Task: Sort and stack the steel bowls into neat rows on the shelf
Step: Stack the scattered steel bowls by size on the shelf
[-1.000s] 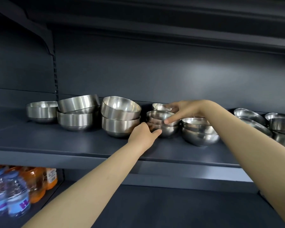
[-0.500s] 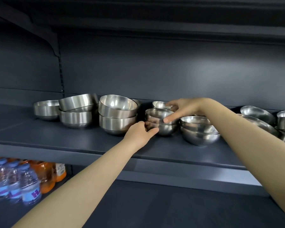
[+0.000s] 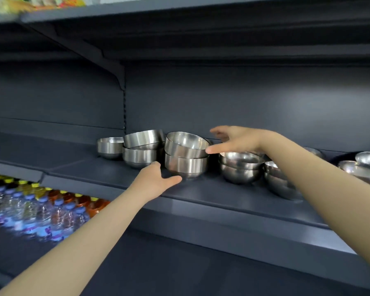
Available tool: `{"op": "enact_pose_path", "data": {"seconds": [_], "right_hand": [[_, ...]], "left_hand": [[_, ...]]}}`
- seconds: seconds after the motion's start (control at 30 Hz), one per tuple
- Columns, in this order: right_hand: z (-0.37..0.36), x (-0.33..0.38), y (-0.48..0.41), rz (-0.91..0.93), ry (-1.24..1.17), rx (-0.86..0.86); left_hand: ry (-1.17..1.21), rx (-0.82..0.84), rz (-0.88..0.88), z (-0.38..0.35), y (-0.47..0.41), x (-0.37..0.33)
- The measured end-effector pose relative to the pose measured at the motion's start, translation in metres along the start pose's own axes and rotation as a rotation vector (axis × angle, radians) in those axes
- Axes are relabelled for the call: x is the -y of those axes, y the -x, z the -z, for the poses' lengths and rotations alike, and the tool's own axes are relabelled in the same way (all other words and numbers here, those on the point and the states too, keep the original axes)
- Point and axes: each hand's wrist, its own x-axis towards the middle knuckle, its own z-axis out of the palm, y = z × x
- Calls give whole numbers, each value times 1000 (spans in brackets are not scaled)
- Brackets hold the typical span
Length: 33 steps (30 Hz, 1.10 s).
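- Standing below and to the left of the left hand (image 3: 156, 181), on the lower shelf, are rows of plastic bottles (image 3: 30, 212): clear ones with blue caps in front, orange and yellow ones behind, all blurred.
- On the dark shelf (image 3: 222, 195), farthest left of that hand, is a single bowl (image 3: 109, 147). It stands just beside a left stack (image 3: 142, 154) of two bowls, whose upper bowl is tilted.
- The left hand rests at the front of the shelf, open and gripping nothing, its fingers loosely spread. Its thumb stretches right toward the foot of the centre stack (image 3: 186, 165), and its fingers point into the gap between the two stacks. I cannot tell whether it touches steel.
- The centre stack is two straight-walled bowls, just right of and above the left hand, with the upper bowl sitting askew.
- The right hand (image 3: 233, 139) is just right of this stack at the height of the top bowl. It is splayed wide and holds nothing. One fingertip meets the top bowl's rim, and the others reach past it toward the back panel.
- Under the right hand stands a rounded stack (image 3: 240, 169).
- Right of that, the forearm partly hides another rounded pile (image 3: 280, 186).
- The far bowls (image 3: 363, 167) lie well apart from both hands.
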Motion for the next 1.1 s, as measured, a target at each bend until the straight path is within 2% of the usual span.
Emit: {"op": "enact_pose_path", "data": {"seconds": [0.13,0.37,0.5,0.8,1.1], "right_hand": [[-12,21,-24,-7,-5,-8],[-25,32,-60,-154,30,41],[-25,34,-63,-219,-11,5],[-9,34,-60,-406,18,57],[-16,33,-51,-367,-29,60]], "left_hand": [[95,77,-15,-1,-33,13],[275,201,-114,-1,-74,31],[347,261,-152,-4,-87,39],[332,367,-245,-9,-95,33],[312,354,-248,-8,-90,32]]}}
